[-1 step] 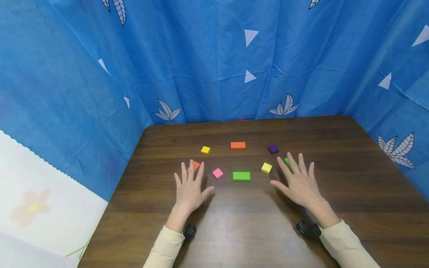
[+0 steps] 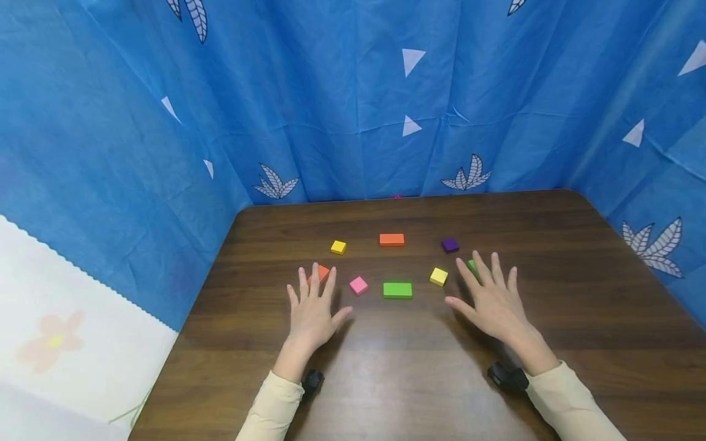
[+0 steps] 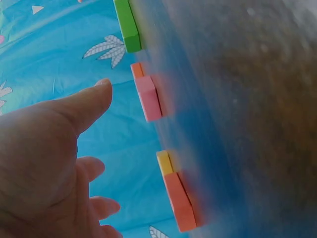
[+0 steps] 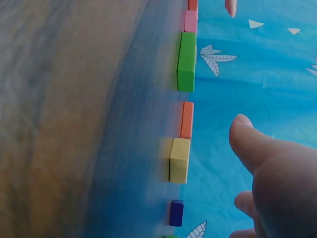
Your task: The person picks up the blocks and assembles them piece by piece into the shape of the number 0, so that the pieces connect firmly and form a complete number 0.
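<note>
1. The left hand (image 2: 311, 318) hangs above the bench (image 2: 386, 380), its fingers straight and spread apart; they partly hide an orange block (image 2: 323, 272) below them.
2. The right hand (image 2: 493, 306) also hangs with fingers spread apart, partly covering a green block (image 2: 471, 266).
3. A pink block (image 2: 358, 286) lies just right of the left fingers, a pale yellow block (image 2: 438, 277) just left of the right fingers.
4. Between both sets of fingers lies a bigger green block (image 2: 398, 290).
5. Beyond the fingers lie a deep yellow block (image 2: 338, 247), a far orange block (image 2: 391, 240) and a purple block (image 2: 450, 245).

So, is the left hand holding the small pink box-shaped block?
No, in the head view, bare brown tabletop separates the left hand from the pink block.
</note>
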Motion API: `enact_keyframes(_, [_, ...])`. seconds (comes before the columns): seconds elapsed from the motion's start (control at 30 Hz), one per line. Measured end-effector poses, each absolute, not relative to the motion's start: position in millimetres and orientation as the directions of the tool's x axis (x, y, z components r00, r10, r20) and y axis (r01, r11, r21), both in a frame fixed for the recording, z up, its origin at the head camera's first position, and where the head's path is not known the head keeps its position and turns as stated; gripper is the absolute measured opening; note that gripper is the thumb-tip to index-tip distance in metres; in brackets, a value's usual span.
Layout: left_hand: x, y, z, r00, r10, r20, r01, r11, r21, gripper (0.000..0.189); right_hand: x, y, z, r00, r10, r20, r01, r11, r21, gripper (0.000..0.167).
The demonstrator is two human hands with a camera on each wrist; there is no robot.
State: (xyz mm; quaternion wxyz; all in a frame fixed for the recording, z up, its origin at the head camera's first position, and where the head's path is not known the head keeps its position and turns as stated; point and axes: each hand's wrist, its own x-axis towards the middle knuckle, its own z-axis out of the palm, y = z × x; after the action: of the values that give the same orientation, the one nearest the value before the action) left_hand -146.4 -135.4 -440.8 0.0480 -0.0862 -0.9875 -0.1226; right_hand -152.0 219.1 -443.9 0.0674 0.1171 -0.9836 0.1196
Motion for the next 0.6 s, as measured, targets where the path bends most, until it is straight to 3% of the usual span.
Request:
enact_keyframes(0.17, [-152,-133,-442,-0.958,0.177,0.225,0.240,0.925,0.294,0.085,-154,216,-444,-0.937,-0.202,0.284,-0.276,0.928,-0.252,0.083])
enact_keyframes(0.33, [-160,-124,-443,-0.941,0.120,0.316,0.276,0.812,0.514,0.069,-156,202,-442,-0.849,-0.145,0.508,-0.389,0.822,-0.416,0.066])
enact_keyframes(0.47, [-168,-117,-448,-0.962,0.046,0.268,0.222,0.703,0.676,0.058,-156,184,-442,-0.883,-0.145,0.447,-0.417,0.680,-0.603,0.054])
enact_keyframes(0.6, [-176,-111,-453,-0.975,-0.003,0.223,0.164,0.667,0.727,0.055,-160,167,-443,-0.938,-0.175,0.299,-0.343,0.591,-0.730,0.055])
